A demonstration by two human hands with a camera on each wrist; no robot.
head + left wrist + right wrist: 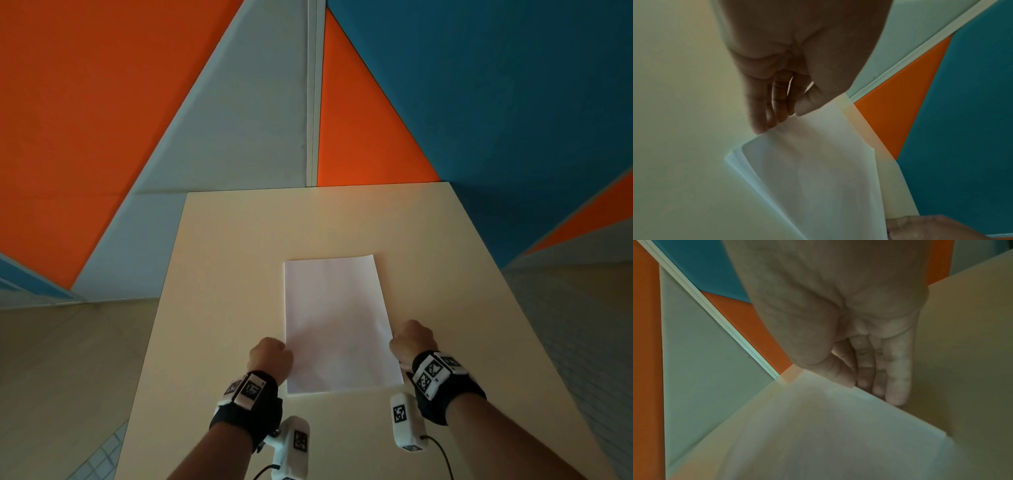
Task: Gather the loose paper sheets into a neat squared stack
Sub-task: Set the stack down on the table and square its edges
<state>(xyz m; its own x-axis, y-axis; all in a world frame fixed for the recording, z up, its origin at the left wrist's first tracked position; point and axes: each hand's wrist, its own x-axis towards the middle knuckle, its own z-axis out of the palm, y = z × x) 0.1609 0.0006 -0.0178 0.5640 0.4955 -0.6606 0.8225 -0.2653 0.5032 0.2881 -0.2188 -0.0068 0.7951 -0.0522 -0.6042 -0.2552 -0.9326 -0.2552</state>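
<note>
A stack of white paper sheets [335, 315] lies lengthwise on the beige table [222, 274], its edges nearly flush. My left hand [274, 353] is at the stack's left edge near the front corner. In the left wrist view the left hand [785, 118] has its thumb on top of the sheets [818, 178] and its fingers [764, 123] at the edge, pinching it. My right hand [409, 339] is at the right edge; in the right wrist view the right hand [869, 389] pinches the sheets [828, 434], thumb on top, fingers [897, 394] down beside the edge.
The table ends just beyond the stack at a wall of orange [85, 120], grey [246, 130] and teal panels [513, 102]. Bare tabletop lies left, right and beyond the paper. Tiled floor [61, 359] shows past both side edges.
</note>
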